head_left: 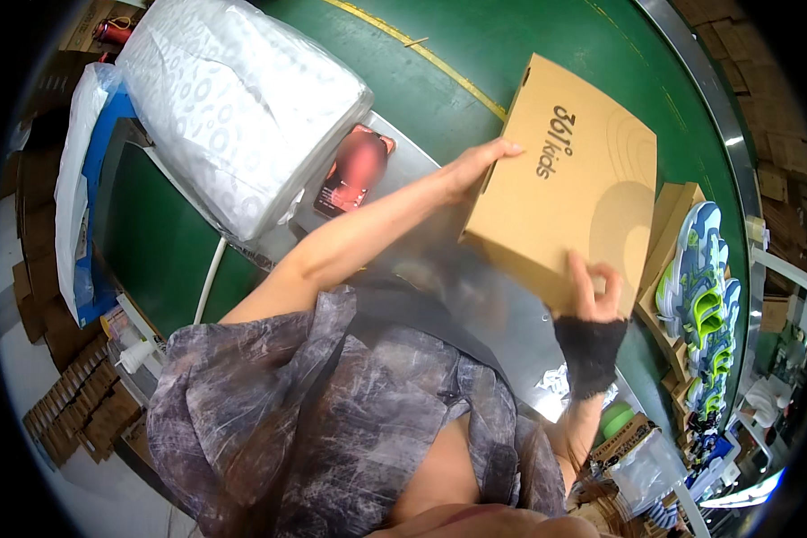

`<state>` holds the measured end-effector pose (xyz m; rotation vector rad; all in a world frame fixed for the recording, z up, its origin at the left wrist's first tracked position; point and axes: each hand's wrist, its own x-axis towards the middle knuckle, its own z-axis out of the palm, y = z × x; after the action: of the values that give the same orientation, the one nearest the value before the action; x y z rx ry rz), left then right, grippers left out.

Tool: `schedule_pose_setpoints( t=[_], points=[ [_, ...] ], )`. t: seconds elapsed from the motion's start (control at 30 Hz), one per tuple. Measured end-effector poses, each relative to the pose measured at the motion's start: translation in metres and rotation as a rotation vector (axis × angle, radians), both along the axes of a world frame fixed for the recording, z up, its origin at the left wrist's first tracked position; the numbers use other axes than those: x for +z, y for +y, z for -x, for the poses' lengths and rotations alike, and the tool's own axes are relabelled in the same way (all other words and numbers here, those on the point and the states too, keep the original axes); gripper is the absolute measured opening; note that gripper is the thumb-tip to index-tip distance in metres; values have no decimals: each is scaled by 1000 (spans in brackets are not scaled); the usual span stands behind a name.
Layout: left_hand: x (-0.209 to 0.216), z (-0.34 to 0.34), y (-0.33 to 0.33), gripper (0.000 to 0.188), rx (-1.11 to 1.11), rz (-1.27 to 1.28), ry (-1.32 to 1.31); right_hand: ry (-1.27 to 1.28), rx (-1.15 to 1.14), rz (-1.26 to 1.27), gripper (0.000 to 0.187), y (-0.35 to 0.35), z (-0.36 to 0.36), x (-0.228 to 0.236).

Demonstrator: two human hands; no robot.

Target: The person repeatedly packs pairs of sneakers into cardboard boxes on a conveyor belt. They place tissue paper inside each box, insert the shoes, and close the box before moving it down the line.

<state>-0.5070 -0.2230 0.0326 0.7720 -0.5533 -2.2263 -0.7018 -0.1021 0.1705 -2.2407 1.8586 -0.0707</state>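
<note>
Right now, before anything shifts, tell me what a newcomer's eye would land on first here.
Probably the big brown cardboard box right of centre, with the person's left hand on its left edge and right hand at its near side. Next would likely come the bulky, shiny white wrapped bundle at upper left, then the bright blue-and-lime sneakers lined up at the right.

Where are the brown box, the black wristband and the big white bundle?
Brown box [572, 186]: head view, middle of its lid.
Black wristband [590, 354]: head view, middle of the band.
Big white bundle [238, 112]: head view, on its patterned wrapping.
</note>
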Motion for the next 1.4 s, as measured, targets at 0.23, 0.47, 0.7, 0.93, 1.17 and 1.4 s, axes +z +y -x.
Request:
schedule_pose_setpoints(
  t=[0.23,0.47,0.7,0.93,1.17,1.4],
  points=[
    [84,-63,70,49,238,-23,-167,-1345,598,-218,26,20,0,132],
    [72,-229,144,19,823,408,-170,-1707,460,2,8,68,-26,172],
    [83,-294,232,67,1367,185,174,-1752,422,63,19,92,-22,172],
    [55,-261,224,75,1159,-13,105,-1418,1411,-788,15,56,2,105],
    [8,-134,175,38,250,-65,-329,-316,78,89,22,30,122,-9],
    [14,-76,160,35,82,-140,-523,287,-535,132,65,-3,261,3]
  ],
)
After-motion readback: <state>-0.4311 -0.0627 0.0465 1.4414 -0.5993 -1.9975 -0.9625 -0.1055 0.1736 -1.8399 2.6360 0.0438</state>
